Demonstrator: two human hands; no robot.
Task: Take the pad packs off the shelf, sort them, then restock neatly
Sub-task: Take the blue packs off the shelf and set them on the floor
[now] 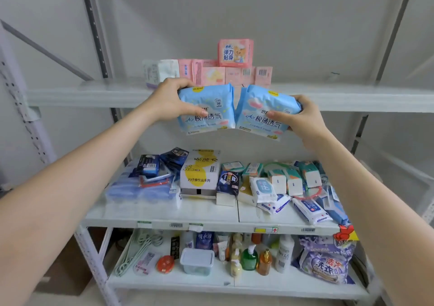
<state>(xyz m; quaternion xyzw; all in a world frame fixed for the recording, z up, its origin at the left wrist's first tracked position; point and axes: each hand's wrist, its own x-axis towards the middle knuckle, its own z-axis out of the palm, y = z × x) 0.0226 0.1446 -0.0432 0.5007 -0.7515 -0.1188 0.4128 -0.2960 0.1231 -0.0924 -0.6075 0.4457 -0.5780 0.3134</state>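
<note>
My left hand (pixel 171 100) grips a light blue pad pack (pixel 210 103) by its left edge. My right hand (pixel 299 117) grips a second, matching light blue pad pack (pixel 257 108) by its right edge. Both packs hang side by side in the air, just in front of the top shelf (pixel 77 95). Behind them on that shelf stands a row of pink pad packs (pixel 237 75), with one pink pack (pixel 235 52) on top and a white pack (pixel 159 72) at the left end.
The middle shelf (pixel 162 216) holds a tissue box (pixel 200 173), dark blue packs, wipes packs and small green boxes in a jumble. The bottom shelf carries bottles (pixel 249 257), a lidded tub (pixel 197 260) and a purple detergent bag (pixel 326 262). White metal uprights frame the rack.
</note>
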